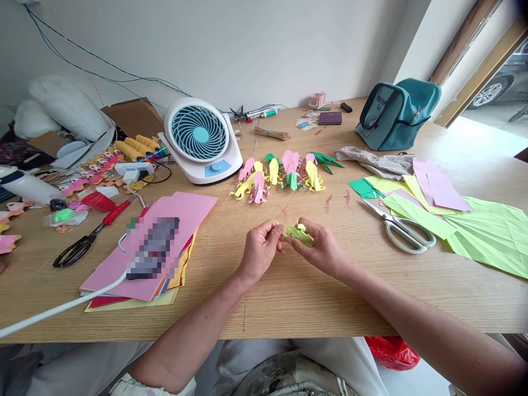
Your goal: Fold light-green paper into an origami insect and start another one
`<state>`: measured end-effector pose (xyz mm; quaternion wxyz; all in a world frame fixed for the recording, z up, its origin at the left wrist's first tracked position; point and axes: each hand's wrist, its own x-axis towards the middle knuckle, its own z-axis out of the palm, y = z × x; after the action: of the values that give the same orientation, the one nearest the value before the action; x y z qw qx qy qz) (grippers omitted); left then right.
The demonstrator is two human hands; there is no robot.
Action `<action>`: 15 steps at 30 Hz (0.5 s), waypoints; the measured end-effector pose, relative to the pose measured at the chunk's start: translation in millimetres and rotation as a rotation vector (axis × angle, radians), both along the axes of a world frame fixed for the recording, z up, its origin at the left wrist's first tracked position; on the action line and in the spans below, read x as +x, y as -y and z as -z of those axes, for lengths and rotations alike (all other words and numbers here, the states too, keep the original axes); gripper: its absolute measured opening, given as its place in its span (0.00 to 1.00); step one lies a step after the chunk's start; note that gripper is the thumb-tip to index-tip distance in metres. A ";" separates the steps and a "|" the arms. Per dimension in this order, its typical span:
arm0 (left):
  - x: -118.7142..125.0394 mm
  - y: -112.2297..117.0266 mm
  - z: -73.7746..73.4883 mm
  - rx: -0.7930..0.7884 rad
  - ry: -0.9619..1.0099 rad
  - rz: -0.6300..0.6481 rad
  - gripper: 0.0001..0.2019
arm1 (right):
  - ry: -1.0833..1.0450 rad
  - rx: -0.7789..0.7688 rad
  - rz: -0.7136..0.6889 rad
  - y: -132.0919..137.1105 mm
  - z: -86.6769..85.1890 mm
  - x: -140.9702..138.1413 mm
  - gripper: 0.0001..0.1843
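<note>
Between my hands, above the near middle of the table, is a small folded piece of light green paper (301, 234). My left hand (264, 242) pinches its left end between thumb and fingers. The right end sits in my right hand (319, 247), with the thumb along its near side. Some of its folds are hidden by my fingers. Beyond my hands stands a cluster of folded paper figures in pink (291, 160), yellow (314, 177) and green (325, 160).
To the right lie grey-handled scissors (406, 228) and light green sheets (490, 231). A stack of coloured paper (185, 212) with a blurred-out object on it is at left, near red-and-black scissors (93, 234). Behind are a fan (200, 135) and a teal bag (396, 115).
</note>
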<state>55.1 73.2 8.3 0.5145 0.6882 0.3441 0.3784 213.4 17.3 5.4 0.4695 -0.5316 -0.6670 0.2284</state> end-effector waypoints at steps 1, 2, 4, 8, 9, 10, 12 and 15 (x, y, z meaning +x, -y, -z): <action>0.4 0.2 0.3 -0.042 0.020 0.011 0.17 | -0.001 -0.007 0.003 -0.1 0.0 0.1 0.15; 0.8 0.3 0.3 -0.081 0.036 0.024 0.16 | -0.004 -0.015 0.009 -0.2 -0.1 0.3 0.15; 1.0 0.3 0.0 -0.120 0.045 0.038 0.16 | -0.012 -0.029 0.021 -0.3 -0.3 0.7 0.16; 0.7 -0.4 -0.1 -0.086 0.037 0.039 0.16 | -0.029 -0.047 0.019 0.0 -0.8 0.8 0.16; 0.8 -0.5 0.2 -0.079 0.042 0.042 0.16 | -0.040 -0.056 0.011 0.2 -0.7 0.8 0.16; 1.2 -0.4 0.7 -0.074 0.047 0.045 0.16 | -0.057 -0.071 0.000 0.4 -0.5 1.0 0.15; 2.2 0.2 1.5 -0.068 0.058 0.046 0.16 | -0.105 -0.119 -0.029 0.7 0.2 1.7 0.14; 4.3 1.5 2.2 -0.098 0.090 0.037 0.16 | -0.165 -0.176 -0.051 1.0 0.6 3.0 0.15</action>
<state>59.3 71.7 6.1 0.5693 0.6509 0.3261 0.3820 216.4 16.4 4.7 0.4682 -0.5331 -0.6168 0.3409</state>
